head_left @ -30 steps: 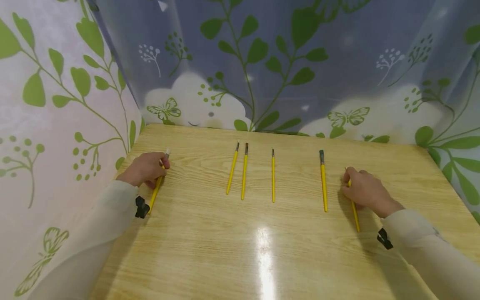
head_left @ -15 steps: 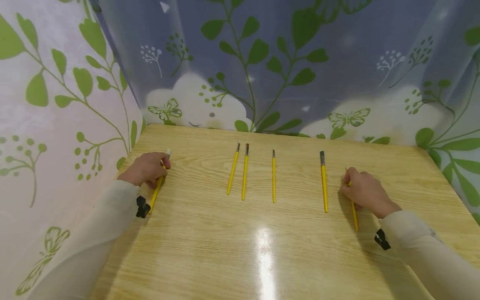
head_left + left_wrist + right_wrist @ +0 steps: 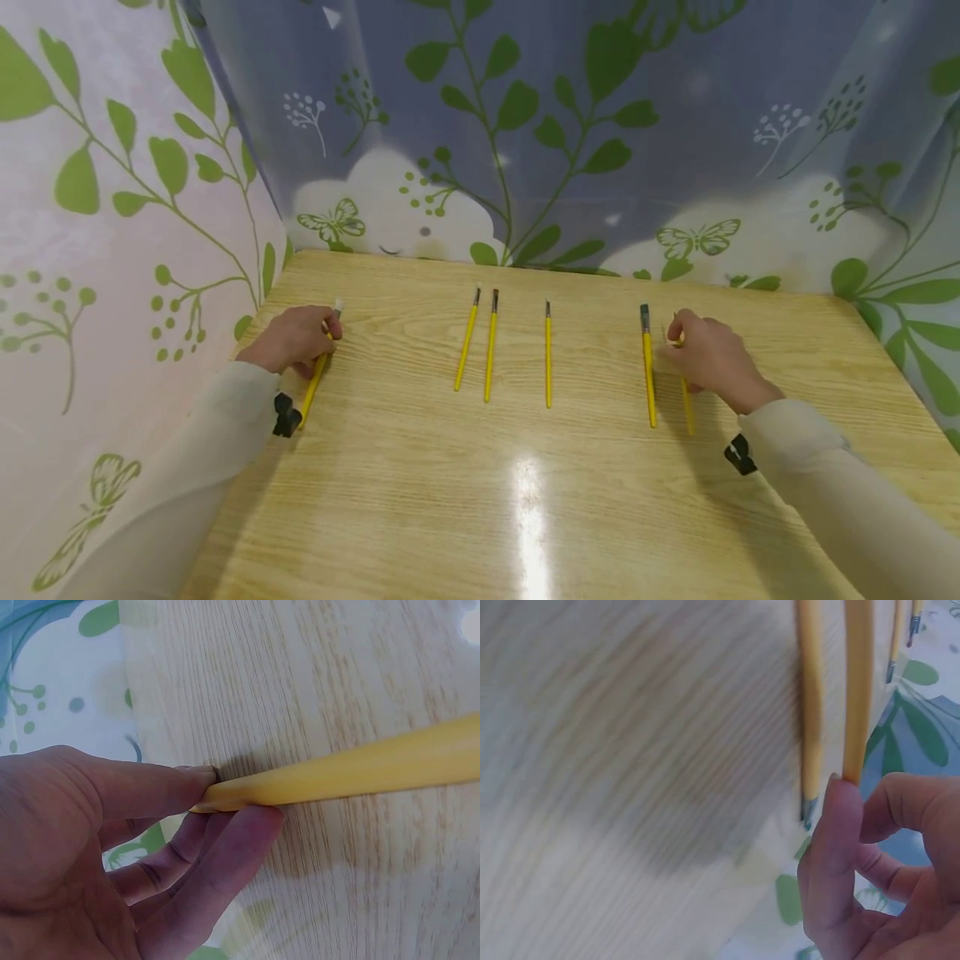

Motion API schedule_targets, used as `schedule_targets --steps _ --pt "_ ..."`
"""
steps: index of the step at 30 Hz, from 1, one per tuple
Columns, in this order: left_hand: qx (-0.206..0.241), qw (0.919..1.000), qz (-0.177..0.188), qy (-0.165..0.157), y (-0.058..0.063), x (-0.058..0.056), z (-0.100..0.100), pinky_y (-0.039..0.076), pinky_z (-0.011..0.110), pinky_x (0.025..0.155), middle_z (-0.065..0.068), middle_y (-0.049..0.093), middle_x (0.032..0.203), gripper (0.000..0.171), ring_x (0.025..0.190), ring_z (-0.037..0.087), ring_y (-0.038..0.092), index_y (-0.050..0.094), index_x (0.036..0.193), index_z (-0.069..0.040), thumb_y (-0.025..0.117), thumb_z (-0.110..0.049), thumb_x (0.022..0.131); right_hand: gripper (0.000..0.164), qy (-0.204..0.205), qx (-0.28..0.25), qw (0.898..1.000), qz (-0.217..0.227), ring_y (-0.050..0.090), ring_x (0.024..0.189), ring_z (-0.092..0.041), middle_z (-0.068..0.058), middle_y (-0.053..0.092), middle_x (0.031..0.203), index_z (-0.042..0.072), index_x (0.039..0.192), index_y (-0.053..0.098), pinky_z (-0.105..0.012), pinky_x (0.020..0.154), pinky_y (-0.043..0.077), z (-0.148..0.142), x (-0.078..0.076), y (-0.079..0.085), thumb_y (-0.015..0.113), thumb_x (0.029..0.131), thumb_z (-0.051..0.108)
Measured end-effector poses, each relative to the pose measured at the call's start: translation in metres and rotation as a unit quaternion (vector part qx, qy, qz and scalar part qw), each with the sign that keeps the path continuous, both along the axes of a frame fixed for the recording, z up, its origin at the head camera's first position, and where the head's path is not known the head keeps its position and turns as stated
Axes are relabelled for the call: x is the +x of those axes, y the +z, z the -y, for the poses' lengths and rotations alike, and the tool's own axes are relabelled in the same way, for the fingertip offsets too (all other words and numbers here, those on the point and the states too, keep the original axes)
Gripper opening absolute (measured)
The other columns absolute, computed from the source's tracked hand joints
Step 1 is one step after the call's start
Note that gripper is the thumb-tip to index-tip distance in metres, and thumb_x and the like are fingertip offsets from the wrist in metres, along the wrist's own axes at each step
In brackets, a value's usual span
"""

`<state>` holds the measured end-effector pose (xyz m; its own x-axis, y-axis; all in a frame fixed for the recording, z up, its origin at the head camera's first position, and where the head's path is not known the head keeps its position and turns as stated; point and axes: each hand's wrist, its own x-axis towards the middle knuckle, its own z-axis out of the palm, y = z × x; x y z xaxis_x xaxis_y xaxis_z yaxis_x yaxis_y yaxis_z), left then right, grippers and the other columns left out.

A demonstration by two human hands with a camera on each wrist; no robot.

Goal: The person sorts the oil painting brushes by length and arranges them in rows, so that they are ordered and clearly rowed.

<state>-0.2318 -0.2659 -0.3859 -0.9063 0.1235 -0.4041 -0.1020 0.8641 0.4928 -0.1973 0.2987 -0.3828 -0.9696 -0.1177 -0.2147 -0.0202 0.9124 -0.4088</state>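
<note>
My left hand (image 3: pixel 296 335) pinches a yellow-handled paintbrush (image 3: pixel 312 392) at the table's left; its pale tip sticks out past the fingers. In the left wrist view, thumb and fingers grip this paintbrush (image 3: pixel 375 765) where the yellow handle narrows. On the other side, my right hand (image 3: pixel 711 354) pinches a thinner yellow paintbrush (image 3: pixel 688 410), its bristle end mostly hidden by the fingers. Right beside that hand lies a wider paintbrush (image 3: pixel 648 371) with dark bristles. The right wrist view has the held paintbrush (image 3: pixel 858 690) between thumb and fingers, alongside another paintbrush (image 3: pixel 810 712) on the table.
Two paintbrushes, one (image 3: pixel 467 346) slightly slanted and one (image 3: pixel 491 350) with a brownish tip, lie close together mid-table. A third thin paintbrush (image 3: pixel 548 358) lies to their right. Patterned fabric (image 3: pixel 420 200) stands along the wooden table's (image 3: pixel 420 500) back and sides.
My right hand has moved left and slightly away from me with its paintbrush, closer to the wide paintbrush. The left hand keeps its place and its hold.
</note>
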Motion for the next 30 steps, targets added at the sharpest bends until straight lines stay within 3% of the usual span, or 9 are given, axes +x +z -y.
schedule_targets --steps 6,11,18,30 --pt "-0.003 1.0000 0.001 0.003 0.000 0.001 -0.001 0.066 0.035 0.064 0.018 0.054 0.108 0.018 0.068 0.021 0.059 0.059 0.122 0.000 0.061 -0.004 0.104 0.032 0.001 -0.016 1.000 0.001 0.070 0.061 -0.024 -0.025 0.066 0.103 -0.005 0.128 0.053 -0.040 0.063 0.059 0.019 -0.009 0.003 0.058 0.109 0.020" --pt "-0.003 0.9999 0.007 0.009 -0.001 -0.001 0.000 0.067 0.035 0.064 0.019 0.054 0.111 0.018 0.073 0.021 0.060 0.059 0.121 0.000 0.061 -0.005 0.104 0.033 0.008 -0.034 0.999 -0.008 0.072 0.061 -0.024 -0.032 0.067 0.119 -0.007 0.130 0.055 -0.039 0.062 0.062 0.037 -0.016 0.005 0.059 0.109 0.018" --pt "-0.003 1.0000 0.004 0.008 -0.002 -0.001 0.000 0.066 0.035 0.064 0.020 0.055 0.114 0.017 0.073 0.022 0.061 0.059 0.121 0.000 0.061 -0.005 0.105 0.030 0.005 -0.062 0.998 -0.005 0.071 0.058 -0.022 -0.029 0.070 0.115 -0.005 0.129 0.054 -0.036 0.062 0.061 0.059 -0.023 0.006 0.057 0.109 0.017" --pt "-0.005 1.0000 0.001 0.000 -0.001 -0.001 0.000 0.066 0.035 0.063 0.019 0.055 0.111 0.017 0.073 0.023 0.061 0.059 0.120 0.000 0.061 -0.005 0.105 0.026 -0.022 -0.106 0.994 0.013 0.070 0.057 -0.017 -0.026 0.067 0.118 0.000 0.128 0.055 -0.037 0.063 0.066 0.084 -0.036 -0.004 0.056 0.109 0.018"
